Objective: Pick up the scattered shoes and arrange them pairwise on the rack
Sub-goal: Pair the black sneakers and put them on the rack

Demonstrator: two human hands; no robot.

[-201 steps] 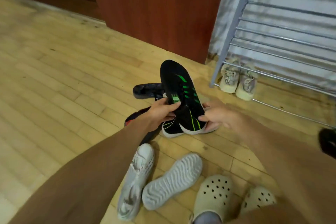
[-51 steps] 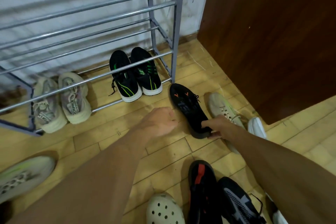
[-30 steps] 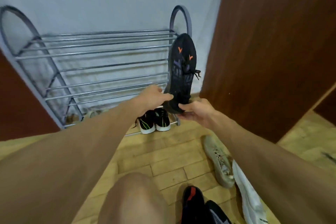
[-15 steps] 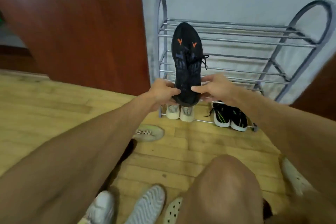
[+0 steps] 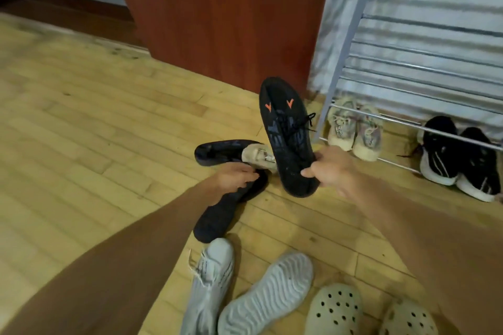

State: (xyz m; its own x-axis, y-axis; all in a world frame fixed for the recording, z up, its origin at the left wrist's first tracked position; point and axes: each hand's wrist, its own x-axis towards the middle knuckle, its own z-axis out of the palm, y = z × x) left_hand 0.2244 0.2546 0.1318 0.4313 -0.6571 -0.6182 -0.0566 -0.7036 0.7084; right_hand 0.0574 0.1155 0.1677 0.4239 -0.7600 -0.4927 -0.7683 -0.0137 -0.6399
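My right hand (image 5: 330,168) grips the heel of a black sneaker with orange marks (image 5: 288,133), held toe-up above the floor left of the metal rack (image 5: 351,35). My left hand (image 5: 234,178) rests on a dark shoe (image 5: 226,209) lying on the floor; I cannot tell whether its fingers have closed around it. Another dark shoe (image 5: 217,151) and a beige shoe (image 5: 258,156) lie just behind that hand. On the rack's bottom level stand a beige pair (image 5: 353,128) and a black pair with white soles (image 5: 460,158).
Near me on the wooden floor lie a white sneaker (image 5: 209,280), a second white one sole-up (image 5: 266,296), and a pair of perforated cream clogs (image 5: 337,310). A red-brown wooden panel (image 5: 217,16) stands behind, left of the rack.
My left hand has let go of the black orange-marked sneaker and dropped onto the dark shoe on the floor. My view has turned down and left; the right hand still holds the sneaker.
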